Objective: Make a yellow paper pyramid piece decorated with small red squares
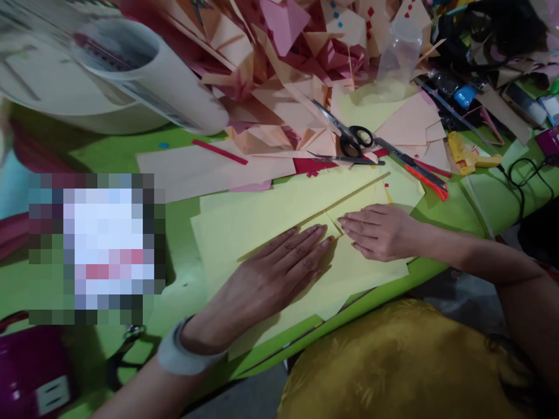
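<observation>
Pale yellow paper sheets [236, 215] lie stacked on the green table, one with a narrow folded-looking edge [353, 191] running diagonally across it. My left hand [279, 265], a pale band around its wrist, rests flat on the paper with its fingers stretched out below that edge. From the right, my right hand [379, 233] also lies flat on the paper, fingertips close to those of the left. A short crease or slit [334, 222] shows between the two hands. Neither hand grips anything; both palms are hidden.
Beyond the paper lie scissors [345, 131], a utility knife [410, 166] and a yellow glue gun [469, 154] with a black cord. Peach and pink folded paper [283, 23] heaps at the back. A white cylinder [161, 81] leans at left; a purple object [35, 366] sits near-left.
</observation>
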`<action>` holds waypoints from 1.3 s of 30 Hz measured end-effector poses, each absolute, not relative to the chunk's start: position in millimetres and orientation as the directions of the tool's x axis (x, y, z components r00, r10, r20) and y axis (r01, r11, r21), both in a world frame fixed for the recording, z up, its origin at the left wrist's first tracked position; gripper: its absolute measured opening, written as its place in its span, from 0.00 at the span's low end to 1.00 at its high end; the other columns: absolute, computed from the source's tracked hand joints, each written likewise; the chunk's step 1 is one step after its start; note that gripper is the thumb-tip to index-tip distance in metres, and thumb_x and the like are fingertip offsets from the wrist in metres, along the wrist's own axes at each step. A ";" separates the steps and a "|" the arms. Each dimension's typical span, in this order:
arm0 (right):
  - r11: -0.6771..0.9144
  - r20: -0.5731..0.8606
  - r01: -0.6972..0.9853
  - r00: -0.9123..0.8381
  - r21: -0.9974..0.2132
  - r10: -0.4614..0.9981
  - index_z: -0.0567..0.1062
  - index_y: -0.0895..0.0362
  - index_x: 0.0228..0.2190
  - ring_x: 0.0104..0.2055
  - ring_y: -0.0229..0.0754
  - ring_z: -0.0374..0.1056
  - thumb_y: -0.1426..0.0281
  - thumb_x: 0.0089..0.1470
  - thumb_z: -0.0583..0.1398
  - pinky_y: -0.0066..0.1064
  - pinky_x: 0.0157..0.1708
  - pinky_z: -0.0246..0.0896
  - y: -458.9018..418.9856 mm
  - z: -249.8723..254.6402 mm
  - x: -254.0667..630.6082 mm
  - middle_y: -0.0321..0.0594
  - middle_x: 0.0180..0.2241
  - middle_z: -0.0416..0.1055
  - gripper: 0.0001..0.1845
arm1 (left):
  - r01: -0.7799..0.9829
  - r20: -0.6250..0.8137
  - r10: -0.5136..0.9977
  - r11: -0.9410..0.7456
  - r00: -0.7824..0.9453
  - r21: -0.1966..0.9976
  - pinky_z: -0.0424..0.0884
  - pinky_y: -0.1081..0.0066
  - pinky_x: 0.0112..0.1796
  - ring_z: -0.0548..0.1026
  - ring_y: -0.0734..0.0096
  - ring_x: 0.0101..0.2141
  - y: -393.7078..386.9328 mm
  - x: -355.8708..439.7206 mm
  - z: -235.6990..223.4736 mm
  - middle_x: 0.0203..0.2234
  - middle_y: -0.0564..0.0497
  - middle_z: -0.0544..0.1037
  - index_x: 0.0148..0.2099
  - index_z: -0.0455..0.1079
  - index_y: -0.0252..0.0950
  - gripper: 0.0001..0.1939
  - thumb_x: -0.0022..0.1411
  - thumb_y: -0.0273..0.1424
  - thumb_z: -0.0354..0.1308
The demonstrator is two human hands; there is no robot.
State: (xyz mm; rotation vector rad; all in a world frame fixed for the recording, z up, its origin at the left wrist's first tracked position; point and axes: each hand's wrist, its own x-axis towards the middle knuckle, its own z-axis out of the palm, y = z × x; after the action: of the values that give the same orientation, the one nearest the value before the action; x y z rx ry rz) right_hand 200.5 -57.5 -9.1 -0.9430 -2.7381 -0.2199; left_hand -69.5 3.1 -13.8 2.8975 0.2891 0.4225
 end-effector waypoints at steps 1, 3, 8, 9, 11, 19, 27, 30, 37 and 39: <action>0.780 0.284 0.621 -0.763 0.073 0.581 0.76 0.67 0.48 0.53 0.46 0.71 0.71 0.65 0.54 0.38 0.47 0.68 -57.4 -9.1 200.3 0.52 0.51 0.75 0.17 | 0.164 0.261 0.220 -0.962 0.940 0.220 0.67 0.54 0.60 0.70 0.59 0.59 2.9 -69.4 -13.9 0.61 0.42 0.69 0.73 0.40 0.40 0.34 0.71 0.28 0.49; 0.778 0.303 0.623 -0.760 0.084 0.575 0.76 0.68 0.47 0.52 0.46 0.72 0.71 0.65 0.54 0.37 0.47 0.68 -57.3 -9.0 199.9 0.52 0.50 0.76 0.17 | 0.168 0.255 0.222 -0.961 0.941 0.218 0.66 0.54 0.60 0.69 0.59 0.59 2.7 -69.5 -14.5 0.61 0.42 0.69 0.73 0.40 0.41 0.34 0.71 0.27 0.49; 0.774 0.279 0.627 -0.761 0.084 0.586 0.76 0.67 0.48 0.53 0.46 0.71 0.71 0.65 0.53 0.38 0.48 0.68 -57.8 -9.1 199.6 0.52 0.51 0.75 0.17 | 0.191 0.256 0.239 -0.961 0.937 0.199 0.68 0.55 0.59 0.69 0.59 0.59 2.6 -70.0 -16.4 0.61 0.42 0.69 0.73 0.40 0.42 0.35 0.71 0.27 0.50; 0.775 0.271 0.628 -0.761 0.076 0.590 0.75 0.67 0.48 0.53 0.46 0.71 0.71 0.65 0.53 0.38 0.48 0.68 -58.0 -9.2 199.6 0.53 0.51 0.75 0.17 | 0.195 0.264 0.242 -0.962 0.934 0.192 0.68 0.55 0.59 0.70 0.58 0.59 2.5 -69.9 -16.6 0.61 0.42 0.69 0.73 0.41 0.41 0.35 0.70 0.27 0.51; 0.776 0.260 0.627 -0.761 0.059 0.595 0.75 0.67 0.49 0.54 0.46 0.71 0.72 0.65 0.53 0.39 0.48 0.69 -58.3 -9.5 199.7 0.53 0.52 0.74 0.17 | 0.193 0.275 0.238 -0.964 0.932 0.180 0.68 0.55 0.58 0.70 0.57 0.59 2.4 -69.6 -16.8 0.61 0.40 0.70 0.73 0.43 0.40 0.35 0.69 0.27 0.53; 0.774 0.326 0.626 -0.754 0.093 0.571 0.76 0.66 0.47 0.52 0.45 0.72 0.72 0.65 0.54 0.38 0.47 0.70 -56.7 -11.4 199.9 0.51 0.50 0.76 0.16 | 0.195 0.259 0.221 -0.973 0.940 0.123 0.68 0.55 0.57 0.70 0.55 0.59 2.0 -68.7 -15.3 0.61 0.38 0.69 0.73 0.40 0.37 0.36 0.70 0.28 0.51; 0.767 0.311 0.632 -0.754 0.107 0.578 0.76 0.65 0.48 0.53 0.44 0.72 0.72 0.65 0.54 0.37 0.47 0.70 -57.1 -12.5 199.5 0.50 0.51 0.76 0.15 | 0.194 0.258 0.226 -0.971 0.940 0.143 0.67 0.55 0.58 0.69 0.56 0.60 2.4 -69.0 -14.0 0.61 0.40 0.69 0.73 0.40 0.37 0.35 0.70 0.27 0.51; 0.764 0.330 0.636 -0.748 0.109 0.575 0.76 0.66 0.48 0.52 0.43 0.72 0.73 0.65 0.54 0.36 0.47 0.70 -56.9 -10.8 199.5 0.49 0.50 0.76 0.15 | 0.190 0.263 0.223 -0.971 0.939 0.145 0.67 0.55 0.58 0.70 0.56 0.59 2.6 -69.0 -14.1 0.61 0.41 0.69 0.72 0.45 0.36 0.32 0.70 0.27 0.51; 0.758 0.375 0.643 -0.733 0.110 0.567 0.76 0.66 0.46 0.50 0.43 0.73 0.72 0.65 0.54 0.35 0.47 0.69 -56.5 -9.9 197.4 0.48 0.48 0.77 0.15 | 0.182 0.271 0.191 -0.982 0.943 0.058 0.71 0.53 0.54 0.72 0.54 0.57 1.9 -66.3 -13.1 0.59 0.37 0.72 0.65 0.59 0.29 0.24 0.70 0.27 0.52; 0.755 0.359 0.647 -0.733 0.103 0.578 0.75 0.66 0.48 0.51 0.44 0.72 0.70 0.65 0.54 0.36 0.47 0.68 -57.2 -11.0 196.6 0.49 0.49 0.77 0.16 | 0.186 0.271 0.192 -0.981 0.943 0.048 0.71 0.53 0.53 0.72 0.53 0.57 1.4 -65.4 -12.9 0.58 0.37 0.72 0.65 0.60 0.29 0.23 0.69 0.27 0.52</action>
State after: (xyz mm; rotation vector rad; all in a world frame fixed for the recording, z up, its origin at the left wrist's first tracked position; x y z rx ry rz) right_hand 196.6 -57.2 -11.0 -0.9500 -2.6485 -0.3190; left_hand -65.4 1.4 -12.9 3.0752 0.2986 0.4322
